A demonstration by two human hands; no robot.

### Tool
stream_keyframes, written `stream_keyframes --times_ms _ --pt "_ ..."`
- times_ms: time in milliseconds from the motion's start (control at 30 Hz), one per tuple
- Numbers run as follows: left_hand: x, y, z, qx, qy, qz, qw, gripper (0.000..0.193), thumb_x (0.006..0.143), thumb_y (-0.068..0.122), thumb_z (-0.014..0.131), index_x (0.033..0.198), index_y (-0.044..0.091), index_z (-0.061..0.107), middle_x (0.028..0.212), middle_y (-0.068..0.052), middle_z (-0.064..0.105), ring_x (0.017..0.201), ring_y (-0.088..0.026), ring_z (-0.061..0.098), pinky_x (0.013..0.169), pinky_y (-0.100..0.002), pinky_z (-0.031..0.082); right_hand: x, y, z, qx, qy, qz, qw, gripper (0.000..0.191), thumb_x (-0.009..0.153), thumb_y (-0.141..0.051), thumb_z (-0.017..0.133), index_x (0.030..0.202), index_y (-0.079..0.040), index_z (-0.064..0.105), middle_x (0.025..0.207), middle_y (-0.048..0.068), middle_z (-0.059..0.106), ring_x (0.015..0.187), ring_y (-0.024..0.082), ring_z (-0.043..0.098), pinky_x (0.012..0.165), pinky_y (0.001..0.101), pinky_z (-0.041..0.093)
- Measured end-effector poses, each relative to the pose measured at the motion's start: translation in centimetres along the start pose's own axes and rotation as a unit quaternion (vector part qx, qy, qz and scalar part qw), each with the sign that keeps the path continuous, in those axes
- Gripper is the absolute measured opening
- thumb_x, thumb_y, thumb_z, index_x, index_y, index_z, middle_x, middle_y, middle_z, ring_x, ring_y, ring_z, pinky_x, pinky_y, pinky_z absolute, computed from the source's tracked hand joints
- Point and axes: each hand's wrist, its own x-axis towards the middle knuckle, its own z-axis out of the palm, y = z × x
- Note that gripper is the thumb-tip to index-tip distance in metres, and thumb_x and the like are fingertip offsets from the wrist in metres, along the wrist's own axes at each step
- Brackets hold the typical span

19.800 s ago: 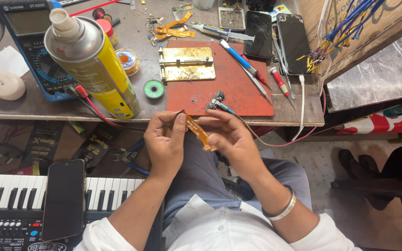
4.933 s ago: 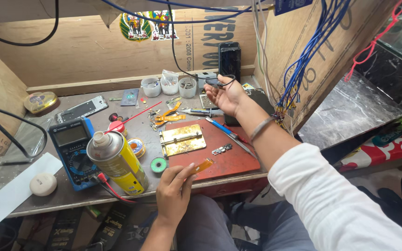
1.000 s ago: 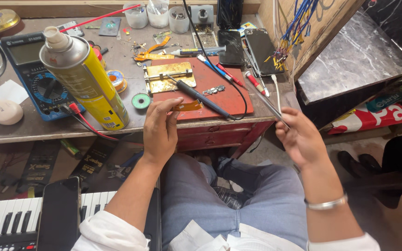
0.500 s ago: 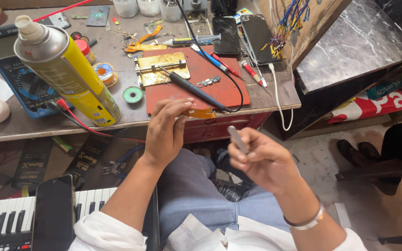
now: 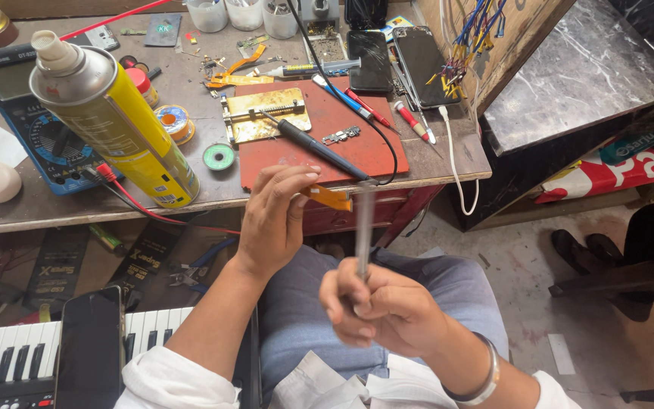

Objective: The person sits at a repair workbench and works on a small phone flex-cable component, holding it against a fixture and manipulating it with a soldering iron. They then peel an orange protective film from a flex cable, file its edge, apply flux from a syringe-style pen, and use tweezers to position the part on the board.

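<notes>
cluttered and scuffed, the grey workbench (image 5: 32, 208) fills the upper left and centre of the frame, its front edge just above the person's lap. right in the middle of the picture is the small orange flex strip (image 5: 328, 198), pinched at one end by the thumb and fingertips of the left hand (image 5: 278, 216) so that the rest juts out to the right, free in the air in front of the bench edge. below it and slightly right, the right hand (image 5: 384, 310) is closed in a fist around a thin metal tool (image 5: 363, 227), blurred with motion, whose shaft points up so that its tip comes level with the free end of the strip, very near it; whether they touch i cannot tell. to do this well, the left hand should likely keep the strip still and flat to the eye, while the right steadies and brings the tip in gently, since so thin a strip looks easy to crease or tear. behind the strip, on the red mat (image 5: 327, 144), lie a black soldering iron (image 5: 319, 148) and a brass holder plate (image 5: 266, 113); a yellow spray can (image 5: 119, 129) stands at upper left.
</notes>
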Motion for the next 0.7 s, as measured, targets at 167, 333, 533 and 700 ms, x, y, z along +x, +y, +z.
stream_keyframes --times_ms 167,333,533,700 --pt "0.2 0.7 -0.1 -0.007 -0.03 0.007 0.999 0.023 0.106 0.003 0.056 0.128 0.008 0.055 0.127 -0.01 0.067 0.117 -0.034 0.063 0.104 -0.044 0.051 0.2 -0.4 -1.2 -0.203 0.18 -0.234 0.934 0.022 0.088 0.003 0.056 0.095 -0.01 0.039 0.104 0.017 0.058 0.079 0.017 0.055 0.073 0.0307 0.049" --pt "0.3 1.3 -0.1 -0.033 -0.071 0.04 0.996 0.025 0.105 0.003 0.057 0.129 0.009 0.054 0.131 -0.01 0.066 0.118 -0.034 0.063 0.105 -0.045 0.051 0.2 -1.7 -2.0 -0.341 0.277 -0.305 0.845 0.03 0.092 0.004 0.063 0.094 -0.013 0.038 0.122 0.016 0.064 0.108 0.016 0.063 0.098 0.0315 0.052" --pt "0.6 2.1 0.5 -0.052 -0.111 0.052 0.991 0.027 0.103 0.006 0.061 0.13 0.01 0.055 0.13 -0.009 0.065 0.12 -0.034 0.063 0.106 -0.044 0.052 0.4 -1.3 -2.7 -0.37 0.281 -0.273 0.843 0.039 0.093 0.003 0.075 0.092 -0.013 0.039 0.107 0.013 0.071 0.1 0.013 0.067 0.092 0.0285 0.054" --pt "-0.1 2.2 1.0 -0.03 -0.034 0.018 0.999 0.033 0.1 0.016 0.068 0.128 0.005 0.053 0.127 -0.016 0.06 0.114 -0.034 0.06 0.101 -0.043 0.049 0.4 -1.2 -3.3 -0.293 0.299 -0.313 0.853 0.04 0.092 0.007 0.075 0.091 -0.012 0.04 0.101 0.014 0.071 0.094 0.015 0.069 0.088 0.0297 0.056"
